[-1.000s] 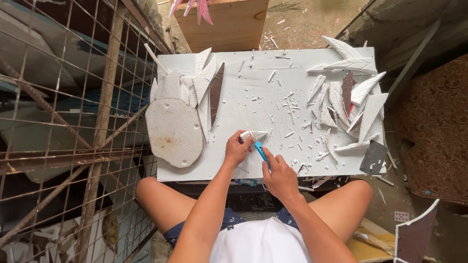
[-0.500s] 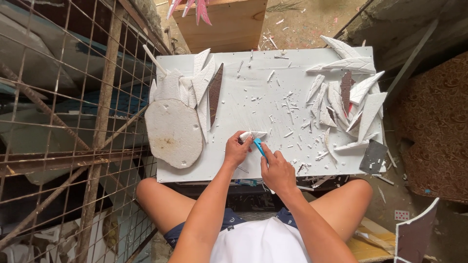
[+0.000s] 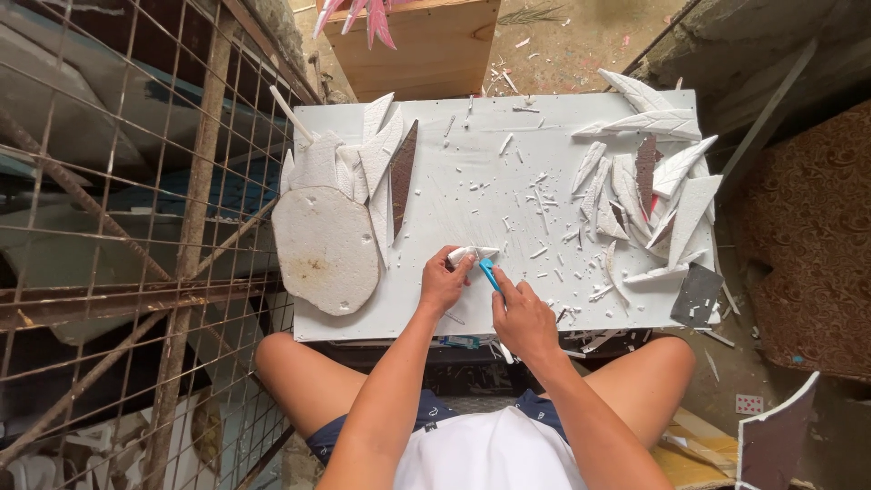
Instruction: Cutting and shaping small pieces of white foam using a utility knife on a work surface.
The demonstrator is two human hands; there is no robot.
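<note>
Head view: my left hand (image 3: 442, 283), just below frame centre, has its fingers curled shut on a small white foam piece (image 3: 472, 253), pinning it to the white board (image 3: 472, 154). My right hand (image 3: 523, 318) sits just right of it, fingers closed around a blue-handled cutter (image 3: 490, 273) whose tip touches the foam piece. Foam scraps (image 3: 544, 213) are scattered across mid-board. A pile of leaf-shaped foam cutouts (image 3: 653, 186) is at right, a round foam slab (image 3: 325, 247) at left, wire mesh (image 3: 127, 227) at far left.
</note>
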